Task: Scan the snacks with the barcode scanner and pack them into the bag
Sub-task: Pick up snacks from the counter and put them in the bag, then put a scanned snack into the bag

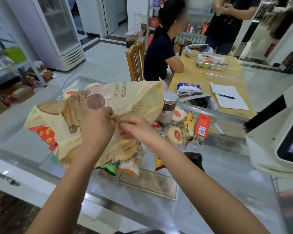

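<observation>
The yellow bag (57, 119) is held low over the counter (227, 174), spreading toward nine o'clock from the hands, its mouth edge gathered at centre. The left hand (98, 127) pinches that edge, fingers (108, 113) curled onto the film. Touching it at three o'clock, the right hand (135, 130) is clamped on the same edge. I judge this as working the mouth open before packing. At six o'clock under the bag lie a green packet (108, 168) and an orange packet (130, 166). At three o'clock of the right hand sit round rice cakes (175, 134), a yellow packet (188, 127) and a red carton (201, 127), all unpacked. A dark object (194, 159) at five o'clock may be the scanner; I cannot tell. Next, the bag's layers need parting and one hand freeing.
</observation>
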